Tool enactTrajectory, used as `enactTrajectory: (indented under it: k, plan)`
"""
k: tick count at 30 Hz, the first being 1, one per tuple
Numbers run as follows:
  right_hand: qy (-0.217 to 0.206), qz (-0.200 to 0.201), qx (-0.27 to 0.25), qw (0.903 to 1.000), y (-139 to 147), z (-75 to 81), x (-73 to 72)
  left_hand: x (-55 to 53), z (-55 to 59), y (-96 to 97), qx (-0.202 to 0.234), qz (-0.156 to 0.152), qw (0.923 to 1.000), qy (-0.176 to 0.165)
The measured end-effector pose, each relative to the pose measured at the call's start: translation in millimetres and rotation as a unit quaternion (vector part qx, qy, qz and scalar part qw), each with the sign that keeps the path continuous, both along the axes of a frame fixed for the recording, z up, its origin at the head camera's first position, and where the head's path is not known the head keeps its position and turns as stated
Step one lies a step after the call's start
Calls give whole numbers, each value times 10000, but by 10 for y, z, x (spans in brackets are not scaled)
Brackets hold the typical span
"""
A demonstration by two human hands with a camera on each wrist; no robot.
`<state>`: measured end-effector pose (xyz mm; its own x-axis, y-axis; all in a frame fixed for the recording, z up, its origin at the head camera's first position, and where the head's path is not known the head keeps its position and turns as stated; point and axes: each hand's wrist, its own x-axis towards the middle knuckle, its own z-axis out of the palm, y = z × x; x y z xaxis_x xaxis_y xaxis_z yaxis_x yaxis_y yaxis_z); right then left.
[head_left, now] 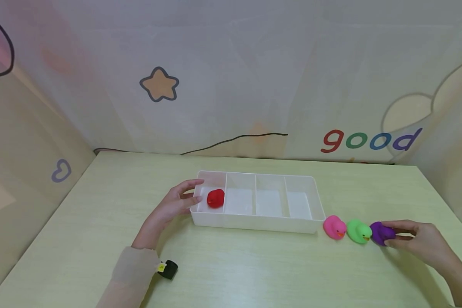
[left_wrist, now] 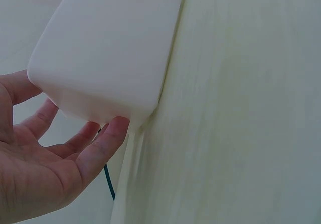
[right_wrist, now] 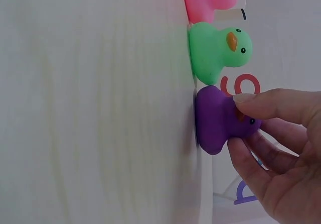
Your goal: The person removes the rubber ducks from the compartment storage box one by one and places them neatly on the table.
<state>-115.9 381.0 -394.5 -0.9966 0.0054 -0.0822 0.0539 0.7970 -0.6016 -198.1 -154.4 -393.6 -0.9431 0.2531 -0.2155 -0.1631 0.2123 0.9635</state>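
Observation:
A long white tray (head_left: 254, 223) with several compartments lies on the table. In its leftmost compartment sits a red rubber duck (head_left: 215, 198). My left hand (head_left: 175, 202) holds the tray's left end, and in the left wrist view its fingers (left_wrist: 103, 146) touch the end wall. At the right, my right hand (head_left: 423, 239) pinches a purple rubber duck (right_wrist: 214, 121) between thumb and fingers. The purple duck's base appears to be on the table. Beside it, to the left, are a green duck (head_left: 358, 231) and a pink duck (head_left: 334, 227), lined up near the tray's right front corner.
A light wood-patterned table (head_left: 246, 269) carries everything. Behind it hangs a pale printed cloth (head_left: 231, 85) with a star and the word "good"; cloth walls also stand at both sides. A small black device (head_left: 168, 270) is at the left sleeve.

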Motion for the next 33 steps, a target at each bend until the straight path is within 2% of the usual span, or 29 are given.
enactTrajectory:
  k: [20, 24, 28, 31, 33]
  plan:
    - [-51, 85, -75, 9999, -44, 25, -11, 1, -3, -1, -26, 5, 10000, 32]
    - [469, 160, -429, 9978, -38, 26, -8, 0, -5, 1, -45, -1, 10000, 49]
    - [1129, 274, -921, 9889, 27, -50, -62, 0, -6, 5, -26, -10, 10000, 38]
    - [1400, 307, -941, 9852, 72, -156, -135, 1, -3, 5, 2, -3, 10000, 25]
    - [1438, 334, -973, 9842, 28, -146, -157, 2, -1, 6, 5, 0, 10000, 22]
